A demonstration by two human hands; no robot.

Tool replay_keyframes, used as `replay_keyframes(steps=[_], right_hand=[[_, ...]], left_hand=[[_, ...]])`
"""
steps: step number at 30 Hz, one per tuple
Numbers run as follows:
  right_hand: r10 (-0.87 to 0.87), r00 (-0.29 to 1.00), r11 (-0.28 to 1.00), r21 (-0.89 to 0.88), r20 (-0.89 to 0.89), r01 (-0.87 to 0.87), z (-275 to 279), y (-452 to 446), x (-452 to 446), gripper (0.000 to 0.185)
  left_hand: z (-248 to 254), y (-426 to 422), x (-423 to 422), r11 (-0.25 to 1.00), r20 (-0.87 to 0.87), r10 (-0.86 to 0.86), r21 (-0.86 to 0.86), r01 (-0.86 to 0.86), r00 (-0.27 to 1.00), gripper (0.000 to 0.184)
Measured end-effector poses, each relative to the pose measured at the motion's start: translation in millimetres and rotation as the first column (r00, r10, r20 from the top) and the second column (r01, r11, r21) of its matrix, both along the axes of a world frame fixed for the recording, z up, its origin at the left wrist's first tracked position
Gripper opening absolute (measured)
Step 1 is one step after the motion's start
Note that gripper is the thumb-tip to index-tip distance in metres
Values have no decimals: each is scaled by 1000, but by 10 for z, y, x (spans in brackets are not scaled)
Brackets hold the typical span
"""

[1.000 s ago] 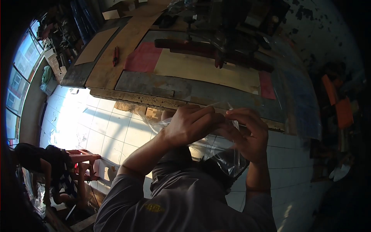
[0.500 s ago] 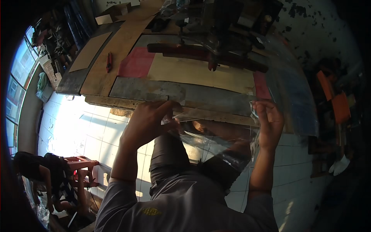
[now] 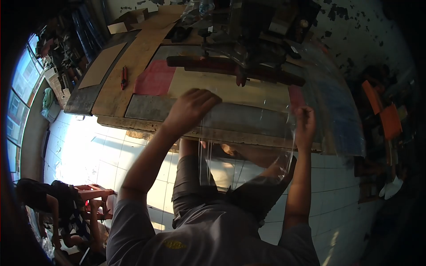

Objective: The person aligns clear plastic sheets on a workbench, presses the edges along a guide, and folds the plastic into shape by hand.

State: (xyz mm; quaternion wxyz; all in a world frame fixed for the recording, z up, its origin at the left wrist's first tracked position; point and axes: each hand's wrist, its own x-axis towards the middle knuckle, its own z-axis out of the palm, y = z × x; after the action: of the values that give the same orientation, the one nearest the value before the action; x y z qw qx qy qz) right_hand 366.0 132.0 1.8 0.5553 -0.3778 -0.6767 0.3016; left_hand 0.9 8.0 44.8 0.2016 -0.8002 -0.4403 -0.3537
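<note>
Plastic film point(image 3: 246, 148), clear, glossy, squarish, in the narrow grip of left hand point(image 3: 192, 109) and right hand point(image 3: 305, 123)

The person wears a grey short-sleeved shirt point(image 3: 213, 239), its chest marked with a small yellow emblem point(image 3: 175, 244) (its details too small to read). The loose sleeves point(image 3: 128, 228) leave both forearms point(image 3: 151, 157) bare, as are the hands point(image 3: 193, 111). Below are dark shorts point(image 3: 191, 184), legs point(image 3: 187, 146) bare beyond.
</note>
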Motion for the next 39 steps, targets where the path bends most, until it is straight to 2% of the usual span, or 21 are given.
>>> replay_keyframes(steps=[1,2,4,7,10,13,24,39], right_hand=[[34,994,995,-95,105,-24,-121,34,67,23],[77,976,981,-193,204,-37,-195,54,104,25],[96,985,977,-200,145,-66,-160,58,84,26],[107,993,971,-219,49,-94,-145,25,34,22],[80,997,956,-282,3,-76,-173,25,64,23],[59,998,954,-294,-2,-57,-242,78,109,25],[31,997,943,-328,-73,-54,-288,107,147,23],[16,1000,946,-324,-18,-21,-205,55,119,25]], left_hand=[[-219,43,-29,996,28,-50,-74,52,998,14],[-376,6,-50,970,67,-14,-241,30,998,16],[-529,7,-46,940,360,35,-330,92,932,18],[-341,-44,-14,796,705,295,-554,243,645,21],[-273,-92,45,793,732,325,-556,250,598,26],[-333,-94,6,796,716,284,-547,260,638,28],[-430,-92,-57,784,731,265,-543,301,628,29],[-421,-100,-71,778,755,301,-548,308,583,30]])
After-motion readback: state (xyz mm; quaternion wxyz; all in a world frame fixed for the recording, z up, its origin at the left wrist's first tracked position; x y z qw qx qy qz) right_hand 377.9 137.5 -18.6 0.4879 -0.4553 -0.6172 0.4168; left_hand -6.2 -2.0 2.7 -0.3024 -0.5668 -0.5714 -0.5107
